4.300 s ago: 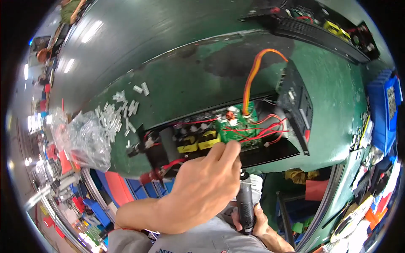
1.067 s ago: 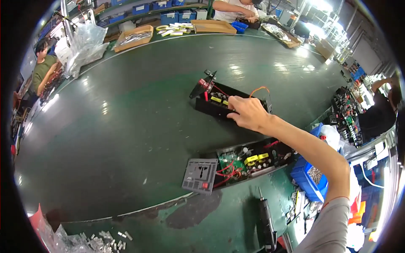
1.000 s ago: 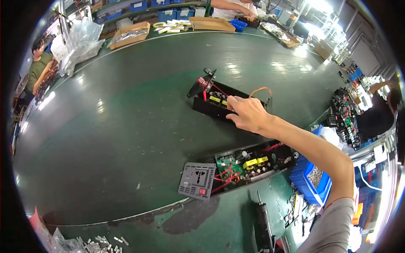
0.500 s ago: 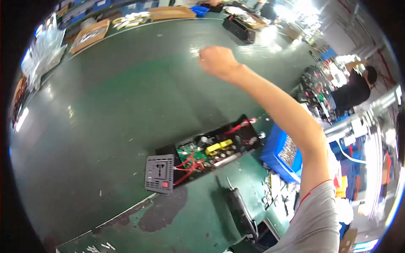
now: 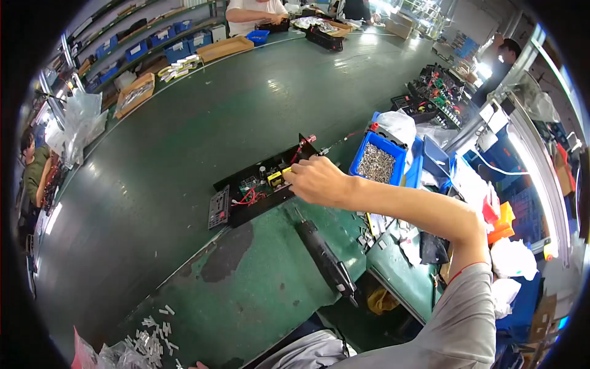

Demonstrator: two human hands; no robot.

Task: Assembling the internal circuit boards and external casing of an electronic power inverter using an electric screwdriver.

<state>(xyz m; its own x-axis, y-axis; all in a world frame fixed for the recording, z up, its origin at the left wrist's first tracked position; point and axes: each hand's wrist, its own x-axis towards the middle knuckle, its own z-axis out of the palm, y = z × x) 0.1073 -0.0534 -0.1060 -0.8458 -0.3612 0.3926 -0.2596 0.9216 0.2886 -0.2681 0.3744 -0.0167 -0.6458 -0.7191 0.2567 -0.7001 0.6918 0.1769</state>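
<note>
My right hand [image 5: 314, 179] lay curled on the near edge of the open black chassis [image 5: 261, 184], fingers closed down around something at the circuit board [image 5: 258, 181] inside; what exactly they pinched was hidden under my knuckles, so I could not tell whether it was a part or the board's own rim. My left hand was out of view.

The chassis sat directly under and just left of my grip, lying slantwise at the conveyor belt [image 5: 184, 135] edge, its socket panel [image 5: 219, 208] hinged off at the far left end and red wires [image 5: 249, 197] looping between. I judged the way to handle this well was to keep the wrist low, press straight down onto the board without dragging the wires, and let the chassis stay flat on the belt.

Counting from my hand outward: one open chassis, one yellow block [image 5: 275, 178] beside my fingertips, one electric screwdriver [image 5: 326, 257] lying just below my wrist on the green bench [image 5: 258, 289], one blue bin of screws [image 5: 376, 163] just to the right of my hand, one finished black unit [image 5: 324, 38] well beyond, far up the belt. White connectors [image 5: 150, 335] lay scattered far below and left, too many and small to count.
</note>
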